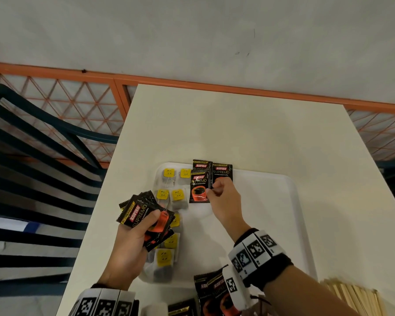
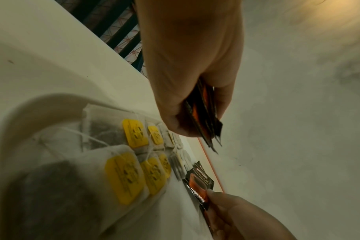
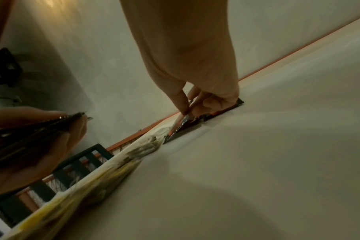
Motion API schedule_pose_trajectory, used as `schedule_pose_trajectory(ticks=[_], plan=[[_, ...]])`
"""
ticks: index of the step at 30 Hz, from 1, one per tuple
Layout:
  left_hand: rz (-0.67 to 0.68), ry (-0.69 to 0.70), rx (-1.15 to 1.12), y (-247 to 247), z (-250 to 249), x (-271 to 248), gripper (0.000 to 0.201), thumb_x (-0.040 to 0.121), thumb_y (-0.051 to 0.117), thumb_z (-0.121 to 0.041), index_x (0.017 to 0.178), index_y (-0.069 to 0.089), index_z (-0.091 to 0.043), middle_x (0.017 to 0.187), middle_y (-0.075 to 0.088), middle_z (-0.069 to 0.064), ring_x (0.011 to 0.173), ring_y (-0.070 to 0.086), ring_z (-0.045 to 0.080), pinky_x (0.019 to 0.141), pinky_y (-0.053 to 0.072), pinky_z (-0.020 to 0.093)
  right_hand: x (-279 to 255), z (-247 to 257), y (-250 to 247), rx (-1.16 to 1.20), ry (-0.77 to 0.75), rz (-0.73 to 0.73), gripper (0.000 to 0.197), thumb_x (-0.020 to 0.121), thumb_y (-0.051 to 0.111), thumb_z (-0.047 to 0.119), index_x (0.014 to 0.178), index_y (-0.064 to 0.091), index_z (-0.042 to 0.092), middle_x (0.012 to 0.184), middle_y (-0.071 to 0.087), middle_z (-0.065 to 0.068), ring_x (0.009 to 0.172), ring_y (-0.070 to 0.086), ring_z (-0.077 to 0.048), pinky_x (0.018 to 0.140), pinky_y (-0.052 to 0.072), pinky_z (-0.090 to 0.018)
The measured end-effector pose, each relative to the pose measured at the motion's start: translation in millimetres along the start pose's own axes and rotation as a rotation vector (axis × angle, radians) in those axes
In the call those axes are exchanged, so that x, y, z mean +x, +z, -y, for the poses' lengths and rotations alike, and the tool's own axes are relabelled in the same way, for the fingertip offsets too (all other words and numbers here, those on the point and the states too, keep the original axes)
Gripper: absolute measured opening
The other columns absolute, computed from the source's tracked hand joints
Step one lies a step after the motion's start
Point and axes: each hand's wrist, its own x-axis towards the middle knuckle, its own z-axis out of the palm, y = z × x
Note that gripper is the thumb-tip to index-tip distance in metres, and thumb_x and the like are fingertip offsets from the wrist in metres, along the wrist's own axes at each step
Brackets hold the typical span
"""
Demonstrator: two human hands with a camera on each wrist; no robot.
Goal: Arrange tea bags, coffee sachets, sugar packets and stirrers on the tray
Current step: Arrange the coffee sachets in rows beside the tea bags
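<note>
Right hand (image 1: pixel 224 195) pinches black Kopiko coffee sachet (image 1: pixel 200 189) on white plastic tray (image 1: pixel 283 224); left hand (image 1: pixel 132 242) grips fanned black sachet stack (image 1: pixel 144 215) left of it.

Pretty plain room. The surface (image 1: pixel 249 133) is a cream-white rectangle pushed close to a pale grey wall (image 1: pixel 192 30) with a few small dark scuff marks on it. An orange rail (image 1: pixel 214 86) runs along the bottom of that wall, with orange criss-cross mesh (image 1: pixel 62 103) under it. On the left there's a dark blue slatted chair (image 1: pixel 32 179) right beside the surface. The wrist views catch a warm yellowish glow (image 2: pixel 343 9) up on the wall.
</note>
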Motion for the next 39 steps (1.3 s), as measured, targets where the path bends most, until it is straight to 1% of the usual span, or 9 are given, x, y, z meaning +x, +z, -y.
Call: schedule_pose_trajectory(ticks=[7,11,15,19,25,30,32,35,39], plan=[[0.025,-0.003,0.025,2,1,0,0.025,0.083,0.058,-0.004,0.106,0.057,-0.014,0.094,0.067,0.012,0.066,0.071,0.014,0.05,0.056,0.026,0,-6,7,-0.151,-0.093,0.002,0.019,0.084,0.06,0.005,0.089,0.045,0.014,0.072,0.048,0.008,0.067,0.049,-0.01,0.056,0.038,-0.01],[0.055,0.003,0.033,6,1,0,0.036,0.068,0.064,-0.01,0.103,0.058,-0.013,0.074,0.074,0.004,0.065,0.072,0.016,0.049,0.055,0.027,1,-9,10,-0.185,-0.104,0.001,0.019,0.083,0.06,0.005,0.089,0.045,0.014,0.073,0.046,0.008,0.073,0.049,-0.016,0.067,0.041,-0.024],[0.077,-0.001,0.038,11,4,-1,0.019,0.083,0.058,-0.002,0.098,0.059,-0.014,0.07,0.074,0.002,0.065,0.071,0.015,0.053,0.058,0.027,0,-7,7,-0.246,-0.125,-0.038,0.014,0.085,0.06,0.011,0.095,0.051,0.01,0.082,0.052,0.0,0.077,0.053,-0.018,0.071,0.045,-0.028],[0.094,0.003,0.048,15,4,-1,0.031,0.076,0.064,-0.007,0.106,0.06,-0.013,0.085,0.074,0.009,0.075,0.072,0.02,0.058,0.059,0.031,-14,10,-1,-0.197,-0.191,-0.011,0.004,0.089,0.057,0.017,0.089,0.053,0.014,0.08,0.056,0.004,0.072,0.053,-0.007,0.063,0.04,-0.011],[0.108,0.012,0.066,24,4,0,0.02,0.08,0.062,-0.008,0.1,0.063,-0.01,0.082,0.072,0.01,0.071,0.071,0.022,0.052,0.056,0.031,-45,35,-7,0.04,-0.116,0.505,0.018,0.086,0.062,0.037,0.097,0.062,0.023,0.089,0.062,0.005,0.08,0.055,-0.007,0.071,0.042,-0.014],[0.165,-0.021,0.075,25,1,-2,0.042,0.077,0.059,-0.027,0.117,0.058,-0.013,0.104,0.071,0.013,0.092,0.07,0.026,0.066,0.059,0.035,-46,29,-8,0.115,-0.089,0.408,0.015,0.079,0.071,0.023,0.085,0.058,0.027,0.076,0.056,0.006,0.069,0.051,-0.006,0.064,0.041,-0.017],[0.174,-0.043,0.065,22,1,-2,0.045,0.076,0.06,-0.022,0.12,0.056,-0.015,0.109,0.069,0.014,0.099,0.067,0.031,0.074,0.057,0.041,-46,27,-10,0.14,-0.07,0.397,0.016,0.08,0.071,0.023,0.079,0.056,0.028,0.071,0.057,0.01,0.064,0.052,-0.003,0.063,0.043,-0.018],[0.162,-0.037,0.109,19,3,-2,0.034,0.083,0.057,-0.007,0.117,0.056,-0.012,0.106,0.069,0.015,0.095,0.067,0.03,0.071,0.057,0.04,-47,26,-16,0.123,-0.057,0.419,0.012,0.081,0.07,0.022,0.081,0.058,0.022,0.071,0.059,0.011,0.063,0.053,-0.001,0.063,0.044,-0.016],[0.145,-0.027,0.178,21,5,-2,0.029,0.086,0.057,-0.001,0.113,0.058,-0.012,0.101,0.069,0.013,0.09,0.067,0.028,0.074,0.055,0.045,-47,23,-22,0.099,-0.093,0.399,0.009,0.085,0.065,0.021,0.094,0.063,0.021,0.085,0.066,0.008,0.076,0.057,-0.002,0.072,0.045,-0.015]])
